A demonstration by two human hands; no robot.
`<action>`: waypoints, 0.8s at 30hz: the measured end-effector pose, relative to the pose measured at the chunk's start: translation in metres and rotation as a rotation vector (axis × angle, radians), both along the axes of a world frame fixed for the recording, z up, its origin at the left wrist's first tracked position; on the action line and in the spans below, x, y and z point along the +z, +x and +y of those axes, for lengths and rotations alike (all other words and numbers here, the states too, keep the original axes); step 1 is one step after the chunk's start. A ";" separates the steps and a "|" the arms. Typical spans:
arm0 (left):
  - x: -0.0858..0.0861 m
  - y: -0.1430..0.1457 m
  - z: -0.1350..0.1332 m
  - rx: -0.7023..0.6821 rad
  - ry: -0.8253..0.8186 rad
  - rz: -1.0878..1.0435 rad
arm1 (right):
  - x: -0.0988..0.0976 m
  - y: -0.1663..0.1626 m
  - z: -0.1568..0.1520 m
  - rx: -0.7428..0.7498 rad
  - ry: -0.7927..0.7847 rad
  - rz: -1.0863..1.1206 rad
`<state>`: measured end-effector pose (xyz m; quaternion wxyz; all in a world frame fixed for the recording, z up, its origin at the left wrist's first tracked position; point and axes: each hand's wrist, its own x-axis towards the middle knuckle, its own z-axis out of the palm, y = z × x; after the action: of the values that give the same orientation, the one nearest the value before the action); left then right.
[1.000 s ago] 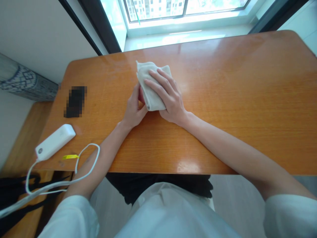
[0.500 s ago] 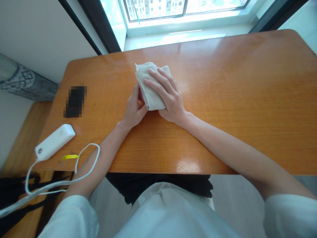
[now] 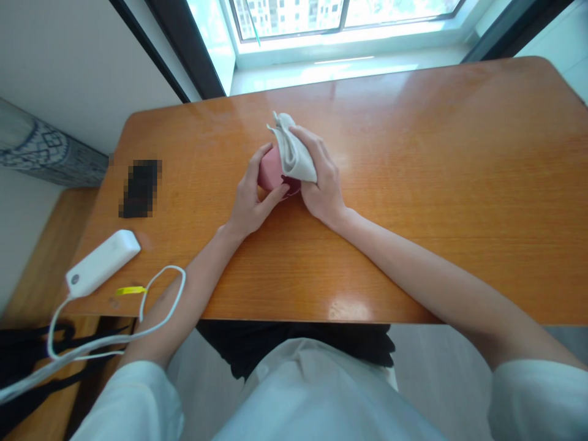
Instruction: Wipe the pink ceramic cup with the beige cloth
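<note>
A pink, rounded object [image 3: 270, 169] with a darker red side rests on the wooden table, partly covered, so its exact kind cannot be made out. My left hand [image 3: 252, 199] grips it from the left, thumb along the near side and fingers round the far side. In my right hand [image 3: 324, 180] is a folded white cloth [image 3: 296, 156], pressed against the pink object's right side. The cloth and my right hand hide that side.
The wooden table [image 3: 436, 214] reaches the window [image 3: 340, 15] at the back. On the left lie a dark pixelated item [image 3: 140, 188], a white power strip [image 3: 103, 263] and a yellow tag [image 3: 131, 290] on a white cable [image 3: 184, 285] that loops over my left forearm.
The cloth, which lay spread over the top of the pink object, has moved right and is bunched on its side. More of the pink surface now shows. My left hand stays nearly in place.
</note>
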<state>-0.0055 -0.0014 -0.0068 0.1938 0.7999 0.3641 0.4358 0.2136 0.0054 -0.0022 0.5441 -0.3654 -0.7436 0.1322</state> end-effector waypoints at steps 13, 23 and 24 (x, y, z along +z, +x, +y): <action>0.002 0.001 -0.001 0.003 0.018 0.014 | -0.001 -0.001 0.000 -0.031 -0.022 -0.017; -0.004 0.000 0.001 0.006 -0.007 -0.004 | 0.003 -0.003 -0.005 0.031 0.036 -0.098; -0.002 0.000 0.001 0.009 0.007 0.006 | 0.001 -0.001 -0.001 0.002 0.011 -0.052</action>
<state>-0.0055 -0.0006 -0.0090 0.1880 0.8003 0.3665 0.4356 0.2124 0.0040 -0.0014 0.5264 -0.3648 -0.7587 0.1191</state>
